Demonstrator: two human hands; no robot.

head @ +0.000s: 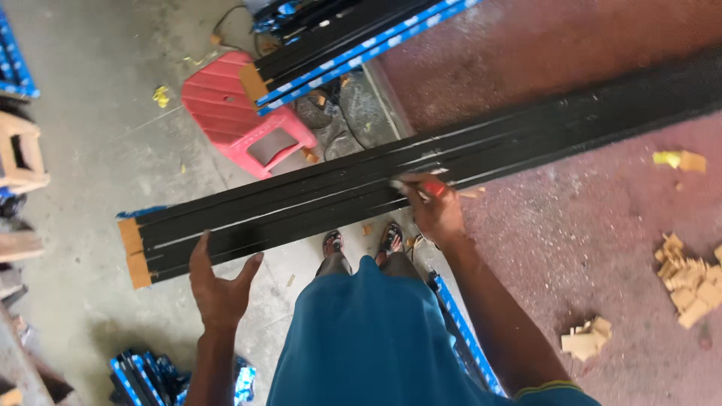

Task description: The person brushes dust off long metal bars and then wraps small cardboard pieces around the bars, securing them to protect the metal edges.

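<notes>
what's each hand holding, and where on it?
Right hand grips a small red-handled tool by its handle, tip on the black strips. Left hand is open, holding nothing, its fingertips at the strips' near edge.

Two hands: left hand [218, 289] at 7 o'clock, right hand [435, 209] near centre. One bundle of black strips [301, 207] across the middle, strip count unclear. One red plastic stool [237, 113] at 11 o'clock. Two sandalled feet [361, 242] at 6 o'clock. Three heaps of wood offcuts [688, 282] at 3 to 4 o'clock.
</notes>
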